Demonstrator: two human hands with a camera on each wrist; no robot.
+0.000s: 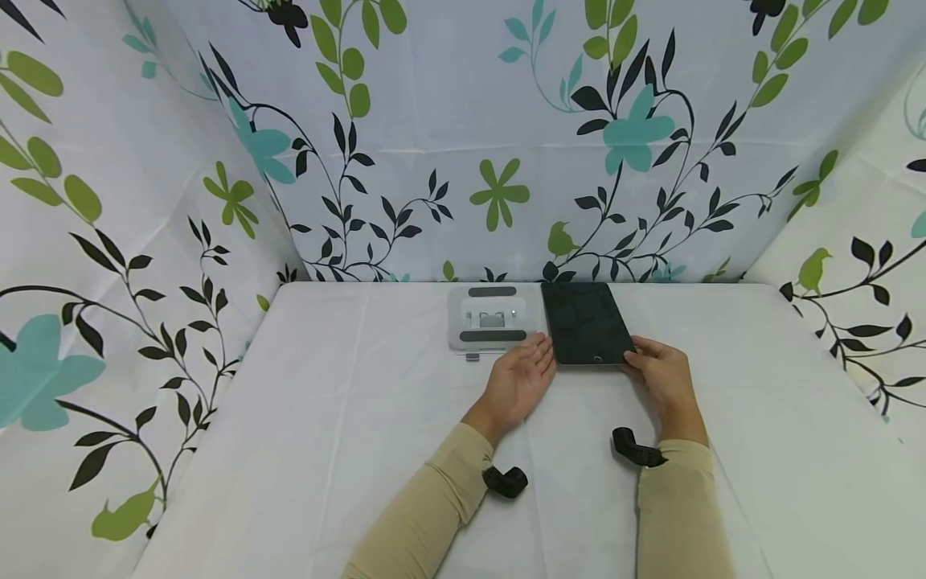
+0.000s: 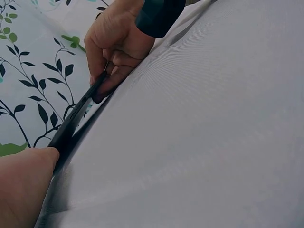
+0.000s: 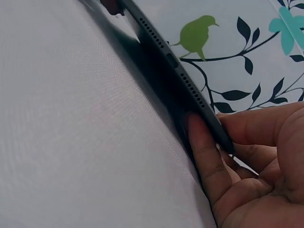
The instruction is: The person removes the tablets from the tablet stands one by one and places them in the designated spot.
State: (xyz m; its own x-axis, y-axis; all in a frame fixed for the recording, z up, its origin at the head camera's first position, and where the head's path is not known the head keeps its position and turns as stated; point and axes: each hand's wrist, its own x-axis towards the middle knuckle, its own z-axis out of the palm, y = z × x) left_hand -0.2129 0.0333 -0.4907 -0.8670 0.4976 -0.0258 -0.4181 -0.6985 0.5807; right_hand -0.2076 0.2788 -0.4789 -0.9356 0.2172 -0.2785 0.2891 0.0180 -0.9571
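A black tablet (image 1: pixel 587 323) with a dark screen is near the table's far edge, its near end tilted up off the white cloth. My right hand (image 1: pixel 661 382) pinches its near right corner between thumb and fingers, also seen in the right wrist view, where the tablet's edge (image 3: pixel 172 60) shows speaker holes and a port. The fingers of my left hand (image 1: pixel 515 386) are extended against the tablet's left edge; their tips are partly hidden. Just left of the tablet lies a grey-white stand (image 1: pixel 493 318) with dark pads.
White cloth covers the table (image 1: pixel 347 450). A small grey tab (image 1: pixel 473 356) sticks out at the stand's near side. Patterned curtains (image 1: pixel 434 121) rise behind and at both sides. Black wrist devices (image 1: pixel 637 447) are on both forearms.
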